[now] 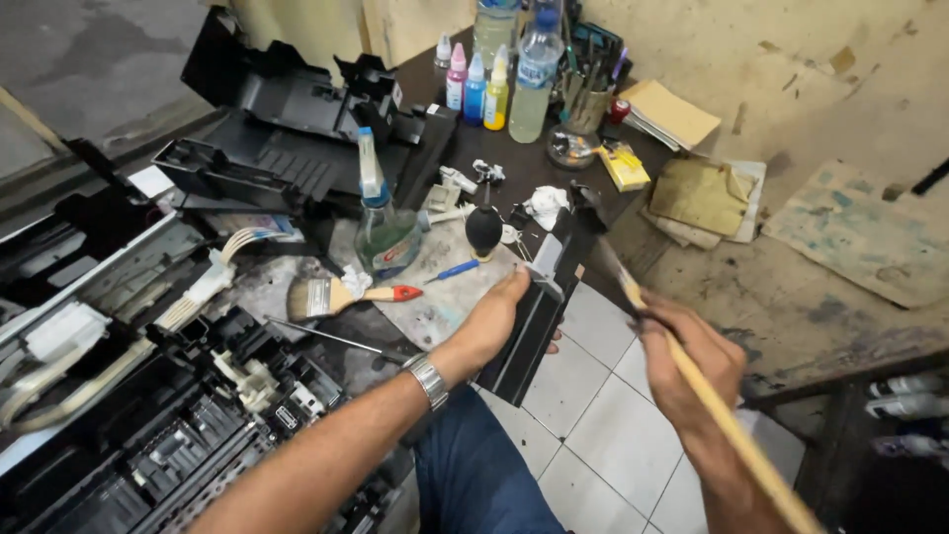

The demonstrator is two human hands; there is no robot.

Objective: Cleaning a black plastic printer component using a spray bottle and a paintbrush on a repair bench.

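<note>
Left hand [491,321] grip on black printer part [539,302], right hand [692,361] gripping brush [727,420]

A row of small ink bottles [474,87], capped in white, pink, blue and yellow, is seen at the far edge of the table [514,173]. Just beside them a clear plastic bottle [535,84] with a blue-and-white label is stood, and a second clear bottle [494,28] is placed behind. A spray bottle [384,222] with a blue collar and a label is set nearer. A small yellow box [625,166] is laid by a glass dish.
</note>
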